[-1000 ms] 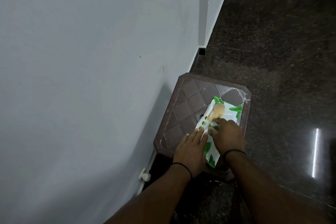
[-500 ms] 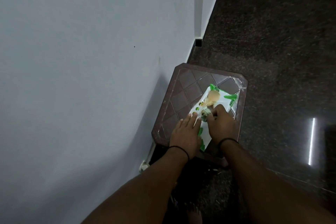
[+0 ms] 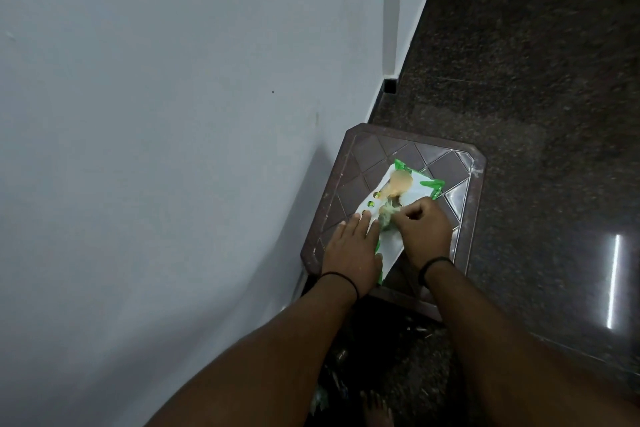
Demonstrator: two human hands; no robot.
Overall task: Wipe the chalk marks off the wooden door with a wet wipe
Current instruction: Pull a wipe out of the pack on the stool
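The right hand (image 3: 424,232) is now pinching a wet wipe (image 3: 387,215) partly out of the pack (image 3: 412,194) on the stool (image 3: 367,156); earlier it only fumbled. The flat left hand (image 3: 351,246) is steadying the pack. No door shows.

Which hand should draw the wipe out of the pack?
Right. The right hand already pinches the wet wipe at the opening of the pack, while the left hand lies flat, pressing the pack onto the stool.

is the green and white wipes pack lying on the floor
No, the green and white wipes pack lies on the dark brown plastic stool, under both hands.
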